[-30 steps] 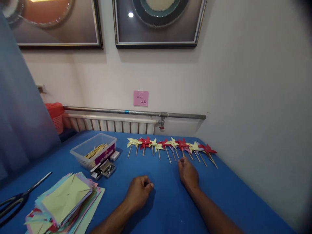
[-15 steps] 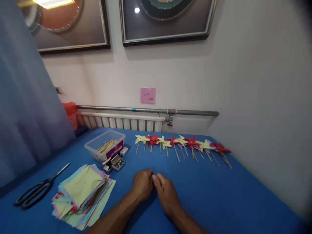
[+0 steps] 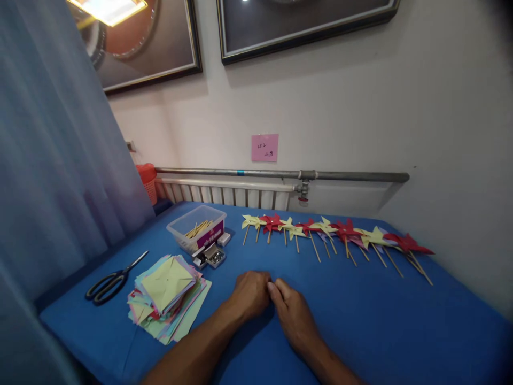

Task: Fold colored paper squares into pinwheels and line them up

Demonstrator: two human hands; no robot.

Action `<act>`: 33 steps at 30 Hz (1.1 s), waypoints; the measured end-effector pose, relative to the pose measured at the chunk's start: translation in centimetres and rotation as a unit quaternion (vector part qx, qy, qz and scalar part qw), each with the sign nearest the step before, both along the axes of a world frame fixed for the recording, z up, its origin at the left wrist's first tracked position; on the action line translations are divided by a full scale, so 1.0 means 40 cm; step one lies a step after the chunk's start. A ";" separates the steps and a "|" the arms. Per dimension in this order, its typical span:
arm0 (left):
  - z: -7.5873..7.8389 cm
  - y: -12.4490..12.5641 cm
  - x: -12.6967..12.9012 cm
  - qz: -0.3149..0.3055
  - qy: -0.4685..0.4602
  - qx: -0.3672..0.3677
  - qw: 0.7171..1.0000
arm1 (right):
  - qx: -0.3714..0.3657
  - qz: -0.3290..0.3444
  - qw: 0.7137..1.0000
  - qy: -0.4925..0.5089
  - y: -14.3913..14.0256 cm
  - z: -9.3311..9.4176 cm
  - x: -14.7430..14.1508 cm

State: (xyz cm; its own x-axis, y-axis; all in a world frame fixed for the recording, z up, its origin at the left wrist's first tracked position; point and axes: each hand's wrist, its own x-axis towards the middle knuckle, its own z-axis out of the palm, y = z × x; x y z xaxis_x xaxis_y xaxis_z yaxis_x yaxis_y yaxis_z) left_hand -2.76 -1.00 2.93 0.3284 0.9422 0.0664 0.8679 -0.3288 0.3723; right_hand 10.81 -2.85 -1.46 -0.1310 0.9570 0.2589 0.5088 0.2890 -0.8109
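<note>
On the blue tabletop point(image 3: 320, 331), my left hand point(image 3: 252, 293) and my right hand point(image 3: 294, 310) rest together near the middle, fingers curled in and knuckles touching. Nothing shows in either hand. To the left of them lies an uneven stack of coloured paper squares point(image 3: 170, 280), a pale yellow one on top with cut lines in it. Beyond the stack are small open boxes of metal pins point(image 3: 215, 258). A row of red, yellow and some purple paper pinwheels point(image 3: 347, 230) on wooden sticks stretches across the back right.
Black-handled scissors point(image 3: 114, 282) lie at the left. A clear plastic box point(image 3: 182, 232) holds wooden sticks point(image 3: 199, 229). A blue curtain point(image 3: 88, 155) hangs on the left. Behind the table are a metal pipe point(image 3: 264, 174), a radiator point(image 3: 224, 197) and a red basket point(image 3: 148, 184).
The whole view has shifted, so the table things and hands appear further right. Both hands keep the same closed, touching pose, and nothing on the table has moved.
</note>
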 end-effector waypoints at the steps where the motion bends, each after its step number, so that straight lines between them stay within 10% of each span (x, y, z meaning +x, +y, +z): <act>1: 0.014 -0.002 -0.009 0.009 0.013 0.005 1.000 | 0.001 0.001 1.000 -0.003 0.000 0.000 0.000; 7: 0.048 -0.078 -0.146 0.167 0.024 0.138 0.976 | -0.002 0.003 1.000 -0.008 -0.001 0.000 0.001; 16: 0.012 -0.195 -0.467 0.397 0.161 0.303 0.851 | -0.001 -0.004 1.000 -0.009 0.007 -0.008 -0.004; 22: 0.010 -0.181 -0.508 0.391 0.174 0.236 0.873 | -0.009 -0.005 1.000 -0.010 0.009 -0.007 -0.004; 33: -0.019 -0.169 -0.528 0.387 0.090 0.333 0.855 | -0.020 -0.009 1.000 -0.016 0.006 -0.006 -0.005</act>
